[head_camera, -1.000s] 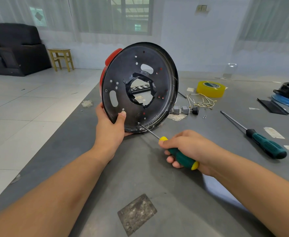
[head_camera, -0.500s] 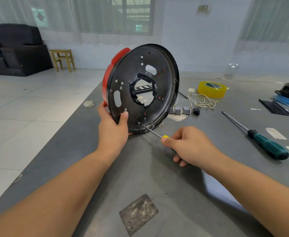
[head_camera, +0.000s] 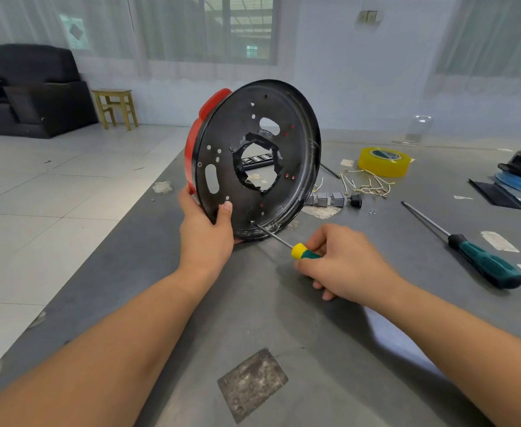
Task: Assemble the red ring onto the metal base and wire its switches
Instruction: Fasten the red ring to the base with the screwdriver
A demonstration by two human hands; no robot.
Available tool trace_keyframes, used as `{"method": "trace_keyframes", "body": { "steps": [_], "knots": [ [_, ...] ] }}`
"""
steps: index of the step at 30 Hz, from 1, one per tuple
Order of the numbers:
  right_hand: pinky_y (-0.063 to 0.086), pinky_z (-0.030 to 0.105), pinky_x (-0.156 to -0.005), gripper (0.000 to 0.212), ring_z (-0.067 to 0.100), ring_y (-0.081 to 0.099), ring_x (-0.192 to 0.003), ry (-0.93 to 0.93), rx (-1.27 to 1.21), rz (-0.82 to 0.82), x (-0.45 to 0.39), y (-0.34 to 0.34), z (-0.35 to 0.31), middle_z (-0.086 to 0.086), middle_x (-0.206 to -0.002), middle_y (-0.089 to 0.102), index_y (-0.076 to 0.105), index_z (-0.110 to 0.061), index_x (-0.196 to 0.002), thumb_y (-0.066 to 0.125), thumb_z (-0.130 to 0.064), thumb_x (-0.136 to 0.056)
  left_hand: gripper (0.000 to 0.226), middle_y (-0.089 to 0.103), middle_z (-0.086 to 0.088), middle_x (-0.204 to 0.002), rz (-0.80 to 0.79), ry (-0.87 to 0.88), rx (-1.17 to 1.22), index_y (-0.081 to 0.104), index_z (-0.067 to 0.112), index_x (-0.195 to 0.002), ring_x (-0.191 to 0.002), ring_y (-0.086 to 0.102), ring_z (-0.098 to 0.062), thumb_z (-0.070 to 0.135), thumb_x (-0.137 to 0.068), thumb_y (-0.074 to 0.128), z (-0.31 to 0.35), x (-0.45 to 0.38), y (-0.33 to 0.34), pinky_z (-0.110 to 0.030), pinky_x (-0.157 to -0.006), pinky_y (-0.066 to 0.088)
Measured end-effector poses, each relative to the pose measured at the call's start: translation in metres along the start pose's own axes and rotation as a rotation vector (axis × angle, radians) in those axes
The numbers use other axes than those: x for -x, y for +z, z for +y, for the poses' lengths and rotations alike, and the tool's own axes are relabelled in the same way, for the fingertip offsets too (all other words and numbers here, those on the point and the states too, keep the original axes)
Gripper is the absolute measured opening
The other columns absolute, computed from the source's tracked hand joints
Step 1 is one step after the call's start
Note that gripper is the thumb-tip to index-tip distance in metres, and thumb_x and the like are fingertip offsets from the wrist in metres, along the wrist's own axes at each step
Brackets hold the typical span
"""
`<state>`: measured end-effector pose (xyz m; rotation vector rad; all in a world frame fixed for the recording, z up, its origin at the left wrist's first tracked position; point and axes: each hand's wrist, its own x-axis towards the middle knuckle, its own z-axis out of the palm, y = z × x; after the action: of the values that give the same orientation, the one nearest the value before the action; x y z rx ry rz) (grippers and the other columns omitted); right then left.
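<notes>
Grey and scuffed, the tabletop [head_camera: 330,328] runs out into a bare tiled room with a dark armchair [head_camera: 34,90] and a small wooden stool [head_camera: 116,107] by the curtained window. On it the metal base [head_camera: 254,158], a black disc with a ragged central hole, stands on edge, its lower rim on the surface, so that its underside faces the person and the screw holes can be reached. The red ring [head_camera: 191,149] sits against its far face, showing only as a red band along the left edge. The left hand [head_camera: 205,232] grips the lower left rim, thumb pressed on the black face and the other fingers curled behind, probably to clamp ring and disc together and stop them rolling. The right hand [head_camera: 342,263] holds the green and yellow screwdriver [head_camera: 283,241], fingers wrapped round the handle, the tip set at a hole near the bottom of the disc; this looks like driving a fixing screw. Off to the right, near but untouched, lie small grey switches [head_camera: 327,198], a scatter of pale wires [head_camera: 367,183], a roll of yellow tape [head_camera: 384,161] and a second screwdriver [head_camera: 468,251], likely laid out ready for the wiring, which appears not yet begun.
</notes>
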<state>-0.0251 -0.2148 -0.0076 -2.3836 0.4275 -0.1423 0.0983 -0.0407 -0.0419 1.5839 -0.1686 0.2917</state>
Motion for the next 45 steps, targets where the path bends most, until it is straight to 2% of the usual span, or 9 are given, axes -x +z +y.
{"method": "trace_keyframes", "body": {
  "steps": [4, 11, 22, 27, 32, 35, 39, 42, 45],
  "knots": [
    [0.055, 0.038, -0.068, 0.034, 0.031, 0.065, -0.079, -0.114, 0.458, 0.177, 0.003, 0.003, 0.003, -0.001, -0.079, 0.069, 0.061, -0.023, -0.09, 0.053, -0.055, -0.093, 0.051, 0.064, 0.012, -0.119, 0.001, 0.021, -0.017, 0.034, 0.028, -0.145, -0.118, 0.067, -0.03, 0.016, -0.104, 0.061, 0.0, 0.0, 0.001, -0.057, -0.099, 0.057],
    [0.044, 0.024, -0.042, 0.016, 0.02, 0.065, -0.052, 0.213, -0.59, -0.166, 0.003, -0.001, -0.01, 0.006, -0.093, 0.077, 0.064, -0.014, -0.106, 0.062, -0.029, -0.099, 0.052, 0.061, 0.027, -0.111, 0.006, 0.001, 0.004, 0.036, 0.032, -0.145, -0.116, 0.068, -0.027, 0.02, -0.102, 0.063, -0.004, -0.002, 0.0, -0.057, -0.097, 0.058],
    [0.062, 0.05, -0.084, 0.011, 0.049, 0.068, -0.108, -0.09, -1.322, -0.043, 0.007, -0.009, -0.013, 0.025, -0.124, 0.058, 0.065, -0.002, -0.082, 0.065, -0.013, -0.079, 0.046, 0.061, 0.015, -0.124, 0.091, -0.204, 0.313, 0.043, 0.025, -0.139, -0.114, 0.067, -0.023, 0.01, -0.102, 0.064, -0.008, -0.017, -0.003, -0.05, -0.071, 0.067],
    [0.062, 0.047, -0.087, 0.02, 0.037, 0.072, -0.105, -0.375, -1.058, 0.073, 0.009, 0.001, -0.008, 0.017, -0.123, 0.064, 0.055, -0.009, -0.108, 0.056, -0.012, -0.089, 0.038, 0.06, 0.011, -0.125, 0.093, -0.234, 0.337, 0.044, 0.03, -0.127, -0.114, 0.067, -0.027, 0.01, -0.101, 0.064, -0.007, -0.017, -0.002, -0.052, -0.072, 0.066],
    [0.059, 0.024, -0.062, 0.011, 0.017, 0.075, -0.076, -0.777, -0.376, 0.377, 0.007, -0.007, -0.009, 0.003, -0.108, 0.064, 0.055, -0.025, -0.115, 0.05, -0.022, -0.106, 0.04, 0.062, 0.009, -0.125, 0.1, -0.27, 0.364, 0.047, 0.026, -0.13, -0.113, 0.068, -0.026, 0.011, -0.099, 0.067, -0.009, -0.022, -0.002, -0.049, -0.07, 0.067],
    [0.044, 0.015, -0.082, 0.015, 0.002, 0.058, -0.088, -0.872, -0.006, 0.485, -0.001, -0.021, -0.019, -0.001, -0.106, 0.054, 0.059, -0.015, -0.106, 0.047, -0.024, -0.105, 0.039, 0.063, 0.007, -0.125, 0.095, -0.284, 0.362, 0.048, 0.028, -0.127, -0.112, 0.069, -0.029, 0.011, -0.098, 0.068, -0.01, -0.026, -0.002, -0.049, -0.068, 0.066],
    [0.038, 0.011, -0.087, 0.025, -0.001, 0.05, -0.1, -0.892, 0.182, 0.279, -0.003, -0.04, -0.032, -0.007, -0.11, 0.05, 0.055, -0.018, -0.117, 0.049, -0.01, -0.094, 0.046, 0.063, 0.002, -0.13, 0.095, -0.307, 0.363, 0.048, 0.024, -0.137, -0.113, 0.068, -0.033, 0.01, -0.098, 0.068, -0.011, -0.034, -0.005, -0.048, -0.067, 0.066],
    [0.049, 0.028, -0.092, 0.033, 0.007, 0.064, -0.102, -0.835, 0.203, 0.146, -0.004, -0.052, -0.048, -0.007, -0.111, 0.062, 0.052, -0.027, -0.132, 0.047, -0.017, -0.101, 0.049, 0.063, -0.001, -0.134, 0.072, -0.312, 0.368, 0.049, 0.023, -0.142, -0.116, 0.067, -0.035, 0.008, -0.099, 0.066, -0.012, -0.039, -0.008, -0.05, -0.07, 0.066],
    [0.051, 0.035, -0.08, 0.024, 0.018, 0.067, -0.083, -0.842, 0.301, 0.236, -0.007, -0.058, -0.065, -0.004, -0.09, 0.071, 0.059, -0.029, -0.126, 0.051, -0.032, -0.103, 0.05, 0.063, -0.001, -0.136, 0.069, -0.313, 0.374, 0.048, 0.024, -0.144, -0.116, 0.067, -0.035, 0.008, -0.1, 0.065, -0.012, -0.04, -0.009, -0.051, -0.071, 0.066]
  ]
}}
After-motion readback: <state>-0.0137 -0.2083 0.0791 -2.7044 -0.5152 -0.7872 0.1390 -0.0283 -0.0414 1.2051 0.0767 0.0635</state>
